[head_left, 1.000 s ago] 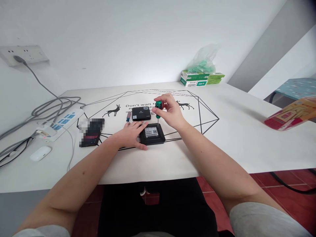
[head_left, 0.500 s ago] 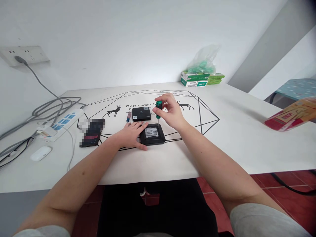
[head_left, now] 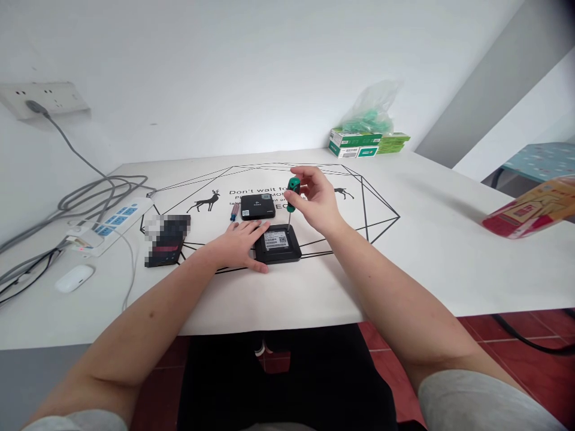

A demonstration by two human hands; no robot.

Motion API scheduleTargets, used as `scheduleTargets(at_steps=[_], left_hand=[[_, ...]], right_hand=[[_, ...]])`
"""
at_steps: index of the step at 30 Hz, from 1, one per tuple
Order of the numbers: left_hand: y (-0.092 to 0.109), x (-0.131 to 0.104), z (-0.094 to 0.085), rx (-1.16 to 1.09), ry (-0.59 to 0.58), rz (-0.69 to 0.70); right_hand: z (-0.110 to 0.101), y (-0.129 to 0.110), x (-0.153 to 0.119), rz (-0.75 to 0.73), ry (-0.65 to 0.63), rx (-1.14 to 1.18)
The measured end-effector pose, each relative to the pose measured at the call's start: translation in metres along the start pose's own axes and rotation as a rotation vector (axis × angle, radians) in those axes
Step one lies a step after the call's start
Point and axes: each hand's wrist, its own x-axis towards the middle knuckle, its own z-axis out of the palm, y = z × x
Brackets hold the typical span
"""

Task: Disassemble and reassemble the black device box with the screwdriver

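A black open case [head_left: 294, 250] with a white-labelled part [head_left: 275, 240] inside lies flat on the table. My left hand [head_left: 240, 244] rests on its left edge, fingers spread. My right hand [head_left: 313, 200] has its thumb and fingers around the green and black handle of a screwdriver [head_left: 293, 194]. The screwdriver leans slightly to the right, its tip at the case's upper right part; the exact contact is too small to tell. Behind the case lies a flat black box [head_left: 257, 208], with a small screwdriver [head_left: 234, 213] to its left.
On the left are a phone [head_left: 168, 240], a power strip [head_left: 119, 220] with grey cables and a white earbud case [head_left: 75, 279]. Green boxes [head_left: 354, 143] under a plastic bag [head_left: 372, 114] stand at the wall. A red and yellow package [head_left: 525, 209] is at the right.
My right hand has shifted slightly to the right, and the screwdriver handle now tilts that way while its tip stays at the same spot. My left hand has not moved.
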Motion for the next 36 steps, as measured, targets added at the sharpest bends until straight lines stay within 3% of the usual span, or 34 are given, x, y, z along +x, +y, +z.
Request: scheduleTargets(at_steps=[5, 9, 15, 17, 22, 29, 36], left_hand=[[-0.001, 0.0, 0.001, -0.018, 0.006, 0.006], [-0.006, 0.002, 0.003, -0.093, 0.059, 0.021], [-0.012, 0.01, 0.006, -0.168, 0.493, -0.007], [-0.013, 0.012, 0.007, -0.171, 0.556, -0.001], [-0.016, 0.014, 0.006, -0.126, 0.563, -0.005], [-0.025, 0.01, 0.0, 0.136, 0.487, -0.162], [-0.027, 0.007, -0.006, 0.201, 0.444, -0.243]], right_hand=[[-0.001, 0.0, 0.001, -0.001, 0.031, 0.018], [0.0, 0.0, 0.002, 0.007, 0.127, 0.051], [0.01, 0.002, 0.0, 0.019, 0.196, 0.131], [0.015, 0.004, -0.002, 0.037, 0.192, 0.136], [0.022, 0.009, -0.009, 0.073, 0.161, 0.125], [0.02, 0.014, -0.014, 0.12, 0.124, 0.103], [0.031, 0.002, -0.011, 0.059, 0.05, 0.018]])
